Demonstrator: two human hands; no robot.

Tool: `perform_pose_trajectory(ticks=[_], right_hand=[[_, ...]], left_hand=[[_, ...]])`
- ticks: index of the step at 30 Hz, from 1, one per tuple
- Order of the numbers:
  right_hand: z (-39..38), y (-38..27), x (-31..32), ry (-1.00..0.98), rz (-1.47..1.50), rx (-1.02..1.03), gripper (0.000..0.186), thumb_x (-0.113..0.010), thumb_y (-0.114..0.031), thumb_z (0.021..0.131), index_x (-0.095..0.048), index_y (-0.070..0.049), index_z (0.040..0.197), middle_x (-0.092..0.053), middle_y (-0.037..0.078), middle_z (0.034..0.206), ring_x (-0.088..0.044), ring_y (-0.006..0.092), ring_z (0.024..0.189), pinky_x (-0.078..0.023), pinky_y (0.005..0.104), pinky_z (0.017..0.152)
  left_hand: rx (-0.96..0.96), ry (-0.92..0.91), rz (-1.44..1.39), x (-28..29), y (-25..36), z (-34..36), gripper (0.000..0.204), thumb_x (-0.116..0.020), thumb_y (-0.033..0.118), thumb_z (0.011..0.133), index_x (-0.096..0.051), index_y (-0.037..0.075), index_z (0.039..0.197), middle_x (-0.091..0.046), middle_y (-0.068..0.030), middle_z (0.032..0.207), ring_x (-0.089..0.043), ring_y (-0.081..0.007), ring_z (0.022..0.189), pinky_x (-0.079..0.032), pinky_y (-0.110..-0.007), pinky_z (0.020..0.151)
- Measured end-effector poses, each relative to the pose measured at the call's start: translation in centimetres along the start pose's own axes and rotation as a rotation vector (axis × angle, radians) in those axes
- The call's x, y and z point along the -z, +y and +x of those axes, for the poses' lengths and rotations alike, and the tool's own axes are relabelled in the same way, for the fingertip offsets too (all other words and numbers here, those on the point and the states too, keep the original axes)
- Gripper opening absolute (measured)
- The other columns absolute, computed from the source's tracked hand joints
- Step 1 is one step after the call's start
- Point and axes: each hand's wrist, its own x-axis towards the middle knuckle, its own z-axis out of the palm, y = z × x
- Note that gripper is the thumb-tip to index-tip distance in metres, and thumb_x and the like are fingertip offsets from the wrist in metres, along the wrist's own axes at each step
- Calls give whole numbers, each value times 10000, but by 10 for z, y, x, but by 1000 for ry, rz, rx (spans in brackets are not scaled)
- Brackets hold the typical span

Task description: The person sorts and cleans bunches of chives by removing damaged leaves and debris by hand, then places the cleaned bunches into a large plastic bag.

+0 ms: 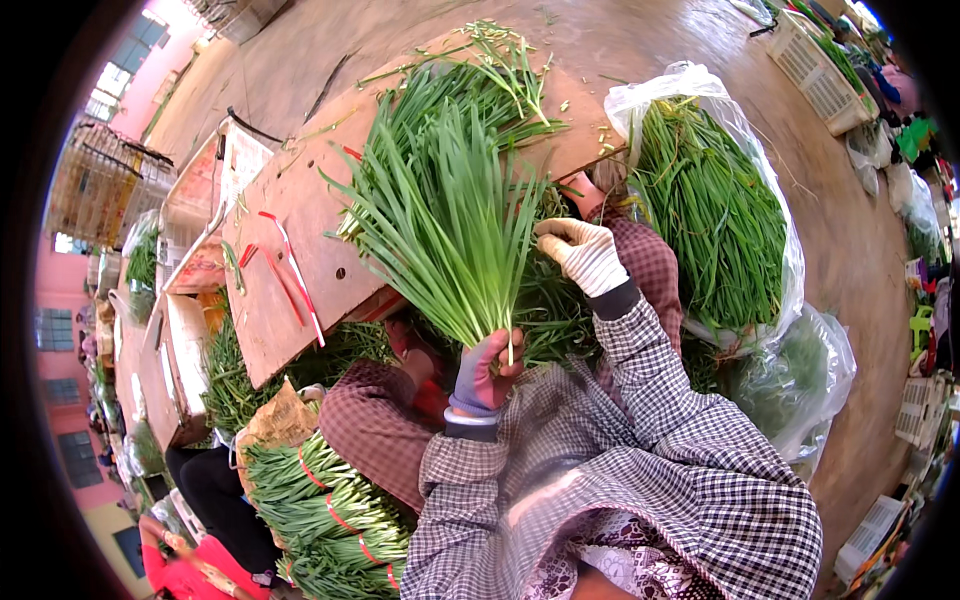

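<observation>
- Fingers of my left hand (484,374): clenched round the base of the green bunch (460,235).
- My right hand (582,256): raised beside it, curled; grip, cannot tell.
- Long axis: away from me, tips fanned toward the board (310,200).

Leaves (455,230) are green, sleeves (645,345) black-and-white checked, trousers (370,430) maroon checked, right glove (588,258) cream, left glove (476,385) purple.

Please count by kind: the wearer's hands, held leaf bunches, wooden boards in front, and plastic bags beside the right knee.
Hands (left hand, right hand): 2
Held leaf bunch: 1
Wooden board: 1
Bags (upper bag, lower bag): 2
Total: 6
</observation>
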Motion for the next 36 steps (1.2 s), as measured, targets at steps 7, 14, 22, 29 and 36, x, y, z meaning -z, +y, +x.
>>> perform_pose_trajectory(ticks=[7, 14, 22, 29, 36], right_hand=[[53, -6, 16, -23, -362, 205, 315, -648, -241, 795, -665, 5, 990, -682, 182, 916, -669, 264, 852, -520, 331, 773], [129, -4, -12, -81, -868, 420, 287, -639, -294, 775, -612, -44, 913, -639, 192, 793, -630, 346, 769, -493, 444, 669], [179, 5, 3, -85, -898, 763, 158, -614, -184, 802, -659, -33, 784, -634, 126, 675, -626, 258, 621, -505, 373, 593], [142, -22, 65, -232, -693, 328, 155, -674, -149, 822, -642, -66, 695, -589, 34, 587, -508, 63, 529, -472, 257, 498], [-5, -1, 3, -498, -275, 93, 351, -728, -341, 749, -650, 1, 731, -597, 129, 605, -590, 193, 563, -489, 332, 567]], left_hand=[[9, 8, 16, -3, 1, -10, 218, -564, 188, 926, -519, -25, 942, -408, 24, 680, -346, -53, 575, -329, -183, 517], [-34, 108, -3, -10, -1, -14, 194, -584, 144, 901, -516, -27, 960, -429, 12, 700, -369, -61, 598, -340, -196, 526], [-69, 182, 69, -13, 1, -20, 225, -582, 87, 866, -494, 33, 1065, -456, -12, 730, -379, -61, 587, -332, -196, 493], [-92, 211, 96, -8, 6, -28, 168, -592, 115, 871, -503, 20, 977, -463, -6, 720, -380, -54, 580, -335, -192, 503], [-112, 269, 211, 6, -2, -16, 193, -591, 181, 898, -577, -7, 937, -538, -17, 718, -469, -101, 638, -374, -238, 566]])
